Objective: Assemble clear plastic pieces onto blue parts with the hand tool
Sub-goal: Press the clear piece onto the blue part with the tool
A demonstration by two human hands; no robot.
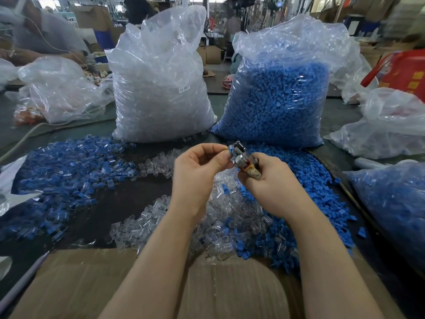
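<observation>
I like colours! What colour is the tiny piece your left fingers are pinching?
Blue. The piece sits against the metal tool; the head view shows it.

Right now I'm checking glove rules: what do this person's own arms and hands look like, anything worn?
Nothing worn is visible: the left hand and right hand are bare, no gloves. Both forearms are bare up to the frame's lower edge, with no sleeves, watch or wristband showing. No rings can be made out.

Dark table (103,199), bags (161,88), loose parts (310,180)
</observation>
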